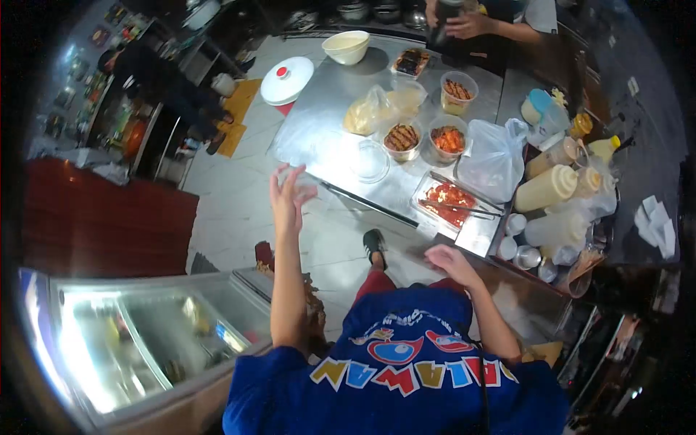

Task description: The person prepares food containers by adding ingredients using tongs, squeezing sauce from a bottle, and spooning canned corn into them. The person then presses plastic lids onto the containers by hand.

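My left hand (pixel 290 196) is raised off the front left corner of the steel table (pixel 312 116), its fingers apart and holding nothing. My right hand (pixel 453 264) hangs below the table's front edge, empty, with its fingers spread. Nearest to it on the table is a clear tray of red food (pixel 446 203) with tongs (pixel 464 209) lying across it. Behind stand round tubs of grilled meat (pixel 401 138), of red food (pixel 447 140) and of more meat (pixel 457 90). A clear lid (pixel 370 161) lies flat near the front edge.
A plastic bag (pixel 493 156) and squeeze bottles (pixel 547 187) stand at the right. At the back are a cream bowl (pixel 346 48) and another person's hands (pixel 467 25). A second person (pixel 163 83) stands far left. A glass-topped freezer (pixel 167 341) is at the lower left.
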### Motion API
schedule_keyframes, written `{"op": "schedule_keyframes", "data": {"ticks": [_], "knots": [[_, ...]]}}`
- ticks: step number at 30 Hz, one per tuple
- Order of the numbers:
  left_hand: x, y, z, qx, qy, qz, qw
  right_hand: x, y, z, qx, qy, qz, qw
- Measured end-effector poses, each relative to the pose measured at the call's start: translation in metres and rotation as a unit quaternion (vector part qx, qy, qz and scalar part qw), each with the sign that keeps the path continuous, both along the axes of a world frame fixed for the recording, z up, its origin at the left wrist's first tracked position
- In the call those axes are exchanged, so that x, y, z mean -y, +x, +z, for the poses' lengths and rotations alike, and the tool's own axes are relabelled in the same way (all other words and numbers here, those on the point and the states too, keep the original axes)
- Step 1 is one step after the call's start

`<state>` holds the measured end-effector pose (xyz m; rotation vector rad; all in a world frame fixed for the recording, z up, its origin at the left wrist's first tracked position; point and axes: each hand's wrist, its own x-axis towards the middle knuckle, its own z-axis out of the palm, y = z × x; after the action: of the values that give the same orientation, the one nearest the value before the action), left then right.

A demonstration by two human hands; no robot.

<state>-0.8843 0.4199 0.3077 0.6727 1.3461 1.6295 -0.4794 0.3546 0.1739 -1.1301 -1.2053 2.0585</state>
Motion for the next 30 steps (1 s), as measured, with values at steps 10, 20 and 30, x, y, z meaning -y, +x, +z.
{"op": "schedule_keyframes", "data": {"ticks": [10, 20, 30], "knots": [[-0.265, -0.128, -0.137, 0.126, -0.065, -0.145, 0.979, 0.211, 0.0, -0.197, 0.229, -0.244, -0.479, 0.811], [-0.336, -0.119, -0.127, -0.506, 0.186, -0.15, 0.829, 0.246, -0.084, -0.193, 0.404, -0.261, -0.379, 0.791], [-0.347, -0.118, -0.166, -0.596, 0.243, -0.251, 0.723, 0.231, -0.085, -0.19, 0.49, -0.197, -0.319, 0.787]]}}
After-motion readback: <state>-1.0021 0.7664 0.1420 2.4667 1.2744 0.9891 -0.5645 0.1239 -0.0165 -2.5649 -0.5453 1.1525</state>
